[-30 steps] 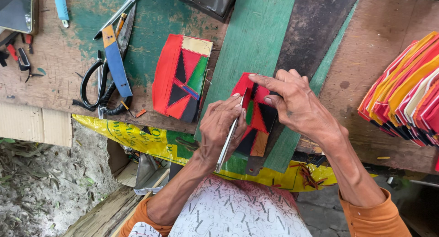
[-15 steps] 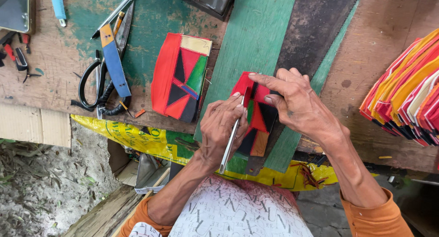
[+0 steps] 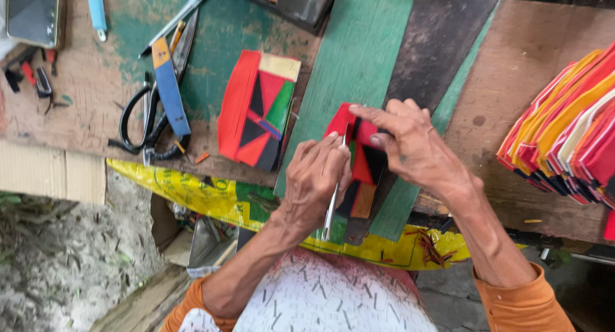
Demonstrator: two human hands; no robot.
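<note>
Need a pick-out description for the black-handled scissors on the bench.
Start at the green-painted patch on the worn bench top, left of both hands. The black-handled scissors lie at its lower left edge, crossed by a blue and yellow utility knife. They alone have two black loop handles.
</note>
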